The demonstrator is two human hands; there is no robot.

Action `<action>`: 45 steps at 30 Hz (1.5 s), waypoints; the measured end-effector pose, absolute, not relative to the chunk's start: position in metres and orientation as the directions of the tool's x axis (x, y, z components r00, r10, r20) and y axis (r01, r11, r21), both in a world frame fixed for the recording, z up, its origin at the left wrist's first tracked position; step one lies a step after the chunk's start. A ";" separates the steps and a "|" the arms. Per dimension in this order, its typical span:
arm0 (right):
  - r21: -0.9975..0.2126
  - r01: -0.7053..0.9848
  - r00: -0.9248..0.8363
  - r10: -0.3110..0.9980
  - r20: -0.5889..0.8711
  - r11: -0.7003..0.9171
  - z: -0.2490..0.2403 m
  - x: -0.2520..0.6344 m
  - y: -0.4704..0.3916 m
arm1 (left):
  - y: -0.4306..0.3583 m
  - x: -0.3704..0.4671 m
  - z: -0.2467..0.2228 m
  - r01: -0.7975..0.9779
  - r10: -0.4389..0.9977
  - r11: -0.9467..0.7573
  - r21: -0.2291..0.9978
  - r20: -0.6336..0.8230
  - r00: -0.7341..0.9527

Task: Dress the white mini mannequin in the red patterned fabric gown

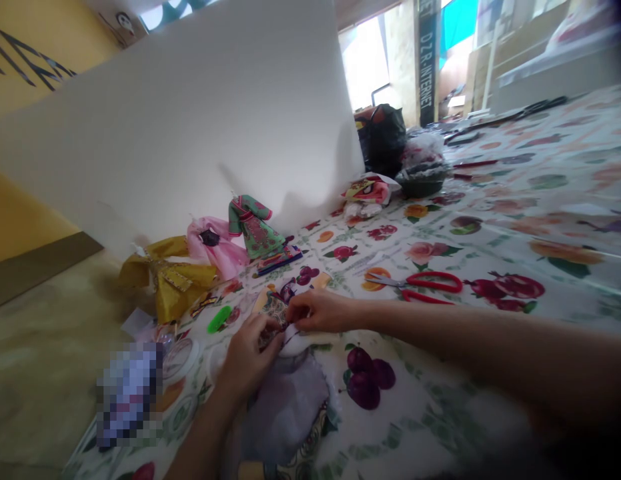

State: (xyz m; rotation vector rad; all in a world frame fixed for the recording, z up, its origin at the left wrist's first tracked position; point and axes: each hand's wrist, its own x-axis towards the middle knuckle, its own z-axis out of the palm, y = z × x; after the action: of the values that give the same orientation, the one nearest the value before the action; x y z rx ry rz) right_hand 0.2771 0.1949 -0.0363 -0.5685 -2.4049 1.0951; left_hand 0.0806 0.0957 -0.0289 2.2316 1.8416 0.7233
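Observation:
Both my hands meet over a small garment piece of sheer pale fabric point(290, 407) with a patterned, lace-like border. My left hand point(253, 357) bends its fingers onto the upper end of the fabric. From the right, my right hand point(315, 311) pinches a white part of it close to the left fingertips. The fingers hide exactly what lies between them. Just beyond the hands is a patterned fabric scrap point(271, 303). Red-handled scissors point(415, 281) lie with blades apart, beyond the right forearm. A bright green oval object point(219, 319) sits left of the hands.
Miniature dresses stand against a white board point(215, 127): a mustard one point(167, 277), a pink one point(217, 247) and a green one point(255, 227). A black bag point(383, 140) and a dark bowl point(421, 180) stand behind on the fruit-print tablecloth point(490, 233). The table's left edge drops to the floor.

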 end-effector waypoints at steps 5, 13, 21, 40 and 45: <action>-0.781 0.152 -0.815 0.524 0.248 0.606 -0.035 0.278 0.193 | 0.095 0.083 -0.028 0.892 0.919 -0.299 0.339 0.353 0.174; -0.794 0.111 -0.823 0.503 0.264 0.598 -0.032 0.278 0.195 | 0.090 0.090 -0.026 0.862 0.894 -0.378 0.339 0.374 0.245; -0.762 0.200 -0.865 0.477 0.158 0.615 -0.031 0.284 0.203 | 0.091 0.089 -0.027 0.844 0.897 -0.404 0.351 0.330 0.292; -0.769 0.218 -0.862 0.488 0.137 0.601 -0.040 0.279 0.206 | 0.093 0.106 -0.031 0.836 0.872 -0.437 0.333 0.385 0.302; -0.782 0.235 -0.853 0.509 0.120 0.578 -0.042 0.277 0.205 | 0.096 0.107 -0.031 0.831 0.892 -0.405 0.381 0.364 0.268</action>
State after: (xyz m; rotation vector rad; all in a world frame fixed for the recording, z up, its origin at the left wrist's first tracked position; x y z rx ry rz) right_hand 0.2769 0.2050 -0.0424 -0.6058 -2.4802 1.1576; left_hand 0.1072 0.0958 -0.0311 2.4081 1.6451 0.8135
